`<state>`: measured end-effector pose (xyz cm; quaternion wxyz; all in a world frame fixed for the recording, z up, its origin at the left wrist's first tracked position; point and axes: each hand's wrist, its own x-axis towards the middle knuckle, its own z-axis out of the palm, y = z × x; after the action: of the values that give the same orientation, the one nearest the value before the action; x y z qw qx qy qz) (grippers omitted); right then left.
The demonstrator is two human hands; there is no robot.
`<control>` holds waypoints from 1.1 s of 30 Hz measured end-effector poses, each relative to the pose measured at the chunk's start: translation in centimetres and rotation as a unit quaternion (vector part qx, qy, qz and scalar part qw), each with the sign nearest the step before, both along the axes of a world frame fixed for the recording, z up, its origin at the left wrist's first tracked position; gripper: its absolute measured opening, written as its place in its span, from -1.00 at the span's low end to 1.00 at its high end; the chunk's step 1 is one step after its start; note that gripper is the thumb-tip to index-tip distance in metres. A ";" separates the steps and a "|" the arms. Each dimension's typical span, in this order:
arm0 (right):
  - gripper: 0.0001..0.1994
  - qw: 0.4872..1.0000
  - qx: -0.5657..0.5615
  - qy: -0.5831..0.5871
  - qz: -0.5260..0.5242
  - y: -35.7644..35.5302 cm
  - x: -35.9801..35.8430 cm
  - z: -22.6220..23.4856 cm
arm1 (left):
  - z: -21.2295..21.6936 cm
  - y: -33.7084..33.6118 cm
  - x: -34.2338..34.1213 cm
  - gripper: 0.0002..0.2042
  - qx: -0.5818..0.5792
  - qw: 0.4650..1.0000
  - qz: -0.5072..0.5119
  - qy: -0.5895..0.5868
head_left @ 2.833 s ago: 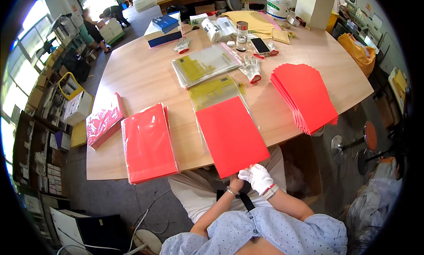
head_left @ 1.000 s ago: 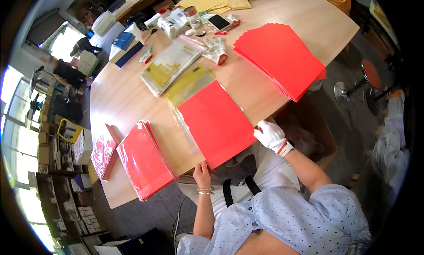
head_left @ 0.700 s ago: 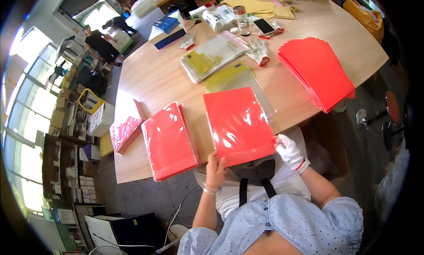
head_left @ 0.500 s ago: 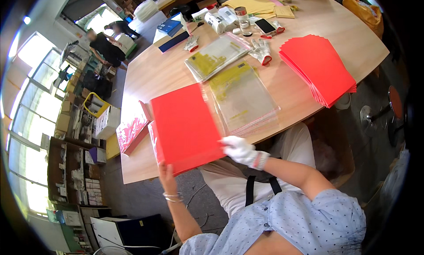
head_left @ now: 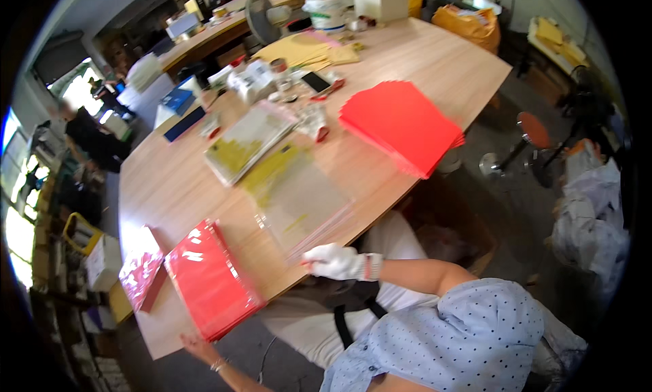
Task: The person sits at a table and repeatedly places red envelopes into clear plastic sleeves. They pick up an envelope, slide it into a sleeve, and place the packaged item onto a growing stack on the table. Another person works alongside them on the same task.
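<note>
Half a second ago both hands carried a red sheet over the left side of the table; now they are apart, and that sheet is no longer held between them. The bare left hand [head_left: 197, 347], fingers loosely spread, is at the lower edge of the stack of sleeved red sheets [head_left: 210, 280]. The gloved right hand [head_left: 333, 262] is curled narrow beside the near end of the clear plastic sleeves [head_left: 305, 202]; blur hides whether it pinches one. Farther right lies the fanned stack of red sheets [head_left: 401, 124] on the wooden table [head_left: 170, 188]. The lower picture edge cuts off the left forearm.
</note>
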<state>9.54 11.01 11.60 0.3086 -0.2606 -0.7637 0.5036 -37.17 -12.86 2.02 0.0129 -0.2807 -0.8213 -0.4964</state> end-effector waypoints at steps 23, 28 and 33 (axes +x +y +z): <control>-0.82 0.821 0.464 -0.265 -0.200 3.0 25.3 11.0 | 5.5 27.8 32.1 -0.70 -0.260 0.814 -0.427 0.297; -0.75 0.836 0.110 0.149 -0.516 0.2 29.4 1.4 | 5.2 30.9 32.1 -0.88 -0.308 0.784 -0.428 0.327; -0.82 0.756 -0.369 0.337 -0.423 4.0 30.3 3.8 | 3.3 31.1 29.7 -0.90 -0.197 0.813 -0.443 0.323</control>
<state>39.89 15.01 15.44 0.6078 -0.4644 -0.1772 0.6193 -7.43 18.25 5.29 0.0003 -0.7549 -0.6369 -0.1567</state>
